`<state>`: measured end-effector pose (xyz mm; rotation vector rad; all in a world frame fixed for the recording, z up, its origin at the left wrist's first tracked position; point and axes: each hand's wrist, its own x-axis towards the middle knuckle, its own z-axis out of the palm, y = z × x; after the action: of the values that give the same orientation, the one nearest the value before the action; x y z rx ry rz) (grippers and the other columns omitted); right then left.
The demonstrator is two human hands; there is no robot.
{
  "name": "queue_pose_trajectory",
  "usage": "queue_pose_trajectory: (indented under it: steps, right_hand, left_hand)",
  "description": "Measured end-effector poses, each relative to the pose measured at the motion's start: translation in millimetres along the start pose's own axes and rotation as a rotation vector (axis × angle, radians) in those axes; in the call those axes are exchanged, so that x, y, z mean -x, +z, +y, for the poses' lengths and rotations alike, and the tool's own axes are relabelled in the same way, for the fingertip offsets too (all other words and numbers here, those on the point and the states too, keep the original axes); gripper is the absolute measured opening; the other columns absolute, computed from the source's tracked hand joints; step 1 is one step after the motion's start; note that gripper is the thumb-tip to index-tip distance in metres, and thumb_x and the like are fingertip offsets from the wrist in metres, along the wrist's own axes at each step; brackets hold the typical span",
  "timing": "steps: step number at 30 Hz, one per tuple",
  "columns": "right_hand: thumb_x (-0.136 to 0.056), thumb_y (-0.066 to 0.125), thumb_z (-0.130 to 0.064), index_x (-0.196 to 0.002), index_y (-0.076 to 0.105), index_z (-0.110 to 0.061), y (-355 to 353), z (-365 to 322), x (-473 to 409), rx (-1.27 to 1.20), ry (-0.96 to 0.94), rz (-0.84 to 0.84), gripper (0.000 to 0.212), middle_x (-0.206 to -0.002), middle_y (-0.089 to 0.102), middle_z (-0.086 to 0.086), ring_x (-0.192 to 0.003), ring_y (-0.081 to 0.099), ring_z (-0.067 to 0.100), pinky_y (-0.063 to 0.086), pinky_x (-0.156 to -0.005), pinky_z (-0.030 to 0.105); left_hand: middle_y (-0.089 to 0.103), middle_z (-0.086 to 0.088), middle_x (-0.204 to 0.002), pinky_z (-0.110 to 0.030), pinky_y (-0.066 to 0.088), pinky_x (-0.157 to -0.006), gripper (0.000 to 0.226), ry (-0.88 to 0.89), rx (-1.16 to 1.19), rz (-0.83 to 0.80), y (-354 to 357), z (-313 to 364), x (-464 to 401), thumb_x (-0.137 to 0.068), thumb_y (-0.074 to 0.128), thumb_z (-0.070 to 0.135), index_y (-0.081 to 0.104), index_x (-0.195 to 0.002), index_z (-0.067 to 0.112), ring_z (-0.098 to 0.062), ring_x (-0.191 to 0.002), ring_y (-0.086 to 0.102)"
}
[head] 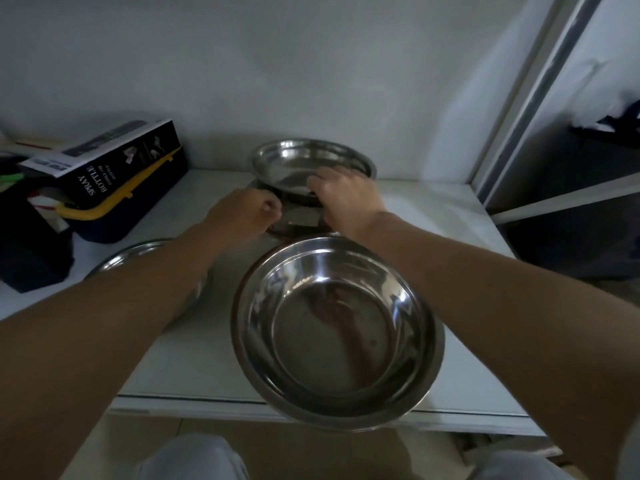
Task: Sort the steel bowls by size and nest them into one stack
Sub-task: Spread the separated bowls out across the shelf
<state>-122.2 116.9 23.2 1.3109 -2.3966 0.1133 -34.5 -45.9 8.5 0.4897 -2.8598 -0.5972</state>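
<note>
A large steel bowl (337,332) sits at the front edge of the white table (433,209), its rim hanging slightly over. At the back a wide shallow steel bowl (294,161) is tilted up off another bowl (294,226) below it. My right hand (346,194) grips the near rim of that tilted bowl. My left hand (247,213) is closed at the left rim of the lower bowl. A further steel bowl (138,252) lies at the left, mostly hidden under my left forearm.
A black "spray bottle" box (114,161) lies on a dark blue case with a yellow handle (104,209) at the back left. A wall stands right behind the table. A metal door frame (540,98) rises at the right.
</note>
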Motion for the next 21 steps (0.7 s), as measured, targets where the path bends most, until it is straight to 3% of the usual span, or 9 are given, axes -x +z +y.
queue_pose_trajectory:
  steps: [4,8,12,17,21]
  right_hand:
    - [-0.085,0.055,-0.007,-0.122,0.061,-0.015,16,-16,-9,-0.003,-0.002,-0.096,0.038,-0.123,0.06,0.006,-0.118,0.054,0.028,0.043,-0.091,0.037]
    - [-0.091,0.052,-0.013,-0.112,0.068,-0.015,24,-17,-8,0.011,0.014,-0.155,0.026,-0.119,0.063,0.006,-0.115,0.055,0.029,0.043,-0.09,0.038]
    - [-0.095,0.051,-0.032,-0.102,0.07,-0.015,25,-13,-5,-0.128,0.083,-0.321,0.027,-0.11,0.067,0.009,-0.105,0.062,0.031,0.044,-0.077,0.036]
    - [-0.098,0.033,-0.05,-0.113,0.066,-0.018,24,-12,-4,-0.23,0.114,-0.513,0.049,-0.112,0.066,0.01,-0.107,0.06,0.029,0.042,-0.092,0.042]
    - [-0.101,0.028,-0.045,-0.123,0.062,-0.017,21,-14,5,-0.289,0.099,-0.522,0.049,-0.117,0.065,0.01,-0.109,0.059,0.028,0.042,-0.09,0.039]
  left_hand:
    - [0.064,-0.019,-0.124,-0.035,0.045,-0.089,0.035,-0.226,0.088,0.017,1,-14,-1,-0.094,0.049,0.027,0.063,-0.119,0.008,-0.035,-0.113,0.059]
    - [0.059,-0.02,-0.13,-0.034,0.043,-0.091,0.043,-0.361,0.183,0.032,6,-19,-3,-0.093,0.047,0.029,0.052,-0.128,0.004,-0.037,-0.118,0.056]
    - [0.065,-0.02,-0.119,-0.041,0.051,-0.093,0.045,-0.39,0.292,-0.008,10,-19,2,-0.09,0.049,0.031,0.046,-0.13,0.011,-0.036,-0.109,0.062]
    - [0.066,-0.017,-0.121,-0.039,0.051,-0.096,0.04,-0.343,0.327,-0.029,11,-14,5,-0.089,0.05,0.021,0.056,-0.128,0.015,-0.035,-0.111,0.063]
    - [0.069,-0.017,-0.113,-0.036,0.05,-0.09,0.034,-0.306,0.285,-0.055,11,-11,11,-0.091,0.05,0.019,0.064,-0.119,0.009,-0.035,-0.107,0.064]
